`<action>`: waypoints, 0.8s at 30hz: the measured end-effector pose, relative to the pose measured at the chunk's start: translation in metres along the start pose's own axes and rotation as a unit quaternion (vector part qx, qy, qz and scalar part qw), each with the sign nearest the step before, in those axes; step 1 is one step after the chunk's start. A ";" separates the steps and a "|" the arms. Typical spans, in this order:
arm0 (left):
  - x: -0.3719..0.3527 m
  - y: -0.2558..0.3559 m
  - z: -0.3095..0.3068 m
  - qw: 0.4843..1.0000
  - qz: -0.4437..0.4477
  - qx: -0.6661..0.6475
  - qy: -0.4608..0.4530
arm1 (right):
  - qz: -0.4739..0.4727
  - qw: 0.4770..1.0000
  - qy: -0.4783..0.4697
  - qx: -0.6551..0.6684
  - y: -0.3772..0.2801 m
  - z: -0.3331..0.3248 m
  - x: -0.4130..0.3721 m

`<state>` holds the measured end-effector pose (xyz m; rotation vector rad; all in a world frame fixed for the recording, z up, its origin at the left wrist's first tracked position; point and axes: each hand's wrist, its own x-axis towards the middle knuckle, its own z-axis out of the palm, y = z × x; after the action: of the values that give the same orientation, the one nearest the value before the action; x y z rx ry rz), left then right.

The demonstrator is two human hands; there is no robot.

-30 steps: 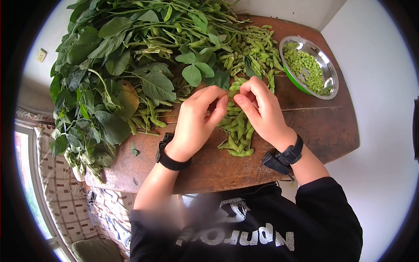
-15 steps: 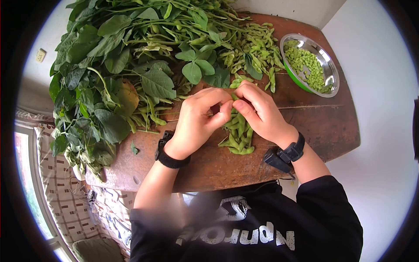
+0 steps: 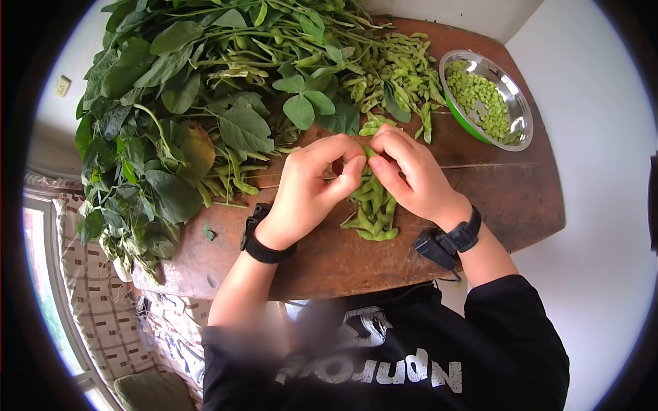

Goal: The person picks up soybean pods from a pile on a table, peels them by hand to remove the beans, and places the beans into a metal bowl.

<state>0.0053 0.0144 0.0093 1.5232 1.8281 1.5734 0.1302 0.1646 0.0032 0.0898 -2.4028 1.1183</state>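
Note:
Over the middle of the wooden table, my left hand (image 3: 312, 181) and my right hand (image 3: 419, 179) meet fingertip to fingertip. Thumb and forefinger of each are closed on a small green soybean pod (image 3: 368, 152), mostly hidden by the fingers. Just beneath the hands lies a small heap of plump green pods (image 3: 375, 212). A few more pods (image 3: 375, 125) show behind the fingertips. To the far right stands a steel bowl (image 3: 526, 133) with a green outside, holding shelled green soybeans (image 3: 485, 103).
Leafy soybean stalks (image 3: 185, 103) with pods cover the table's left and back. Flatter, paler pods (image 3: 404, 72) are piled between the stalks and the bowl. A small loose leaf (image 3: 208, 231) lies on the wooden table (image 3: 322, 264) near its front edge.
Both hands hold nearly the same place, still pinching the pod, with only slight finger movement. The heap of pods and the bowl look unchanged.

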 end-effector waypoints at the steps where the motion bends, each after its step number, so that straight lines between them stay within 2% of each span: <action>1: 0.000 0.000 0.000 1.000 0.001 -0.004 -0.007 | -0.003 1.000 0.004 -0.004 0.000 0.000 0.000; 5: 0.001 -0.003 0.002 1.000 0.025 0.015 -0.002 | -0.012 1.000 0.010 -0.004 0.002 0.000 0.000; 15: 0.000 -0.002 0.001 1.000 -0.009 -0.010 -0.021 | -0.051 0.996 0.025 -0.065 0.004 0.001 0.000; 24: 0.000 -0.001 -0.002 0.998 -0.009 -0.061 -0.034 | 0.007 0.997 -0.017 0.071 0.004 -0.005 -0.001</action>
<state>0.0033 0.0132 0.0095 1.4825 1.6743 1.5746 0.1323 0.1705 0.0026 0.1398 -2.3540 1.3045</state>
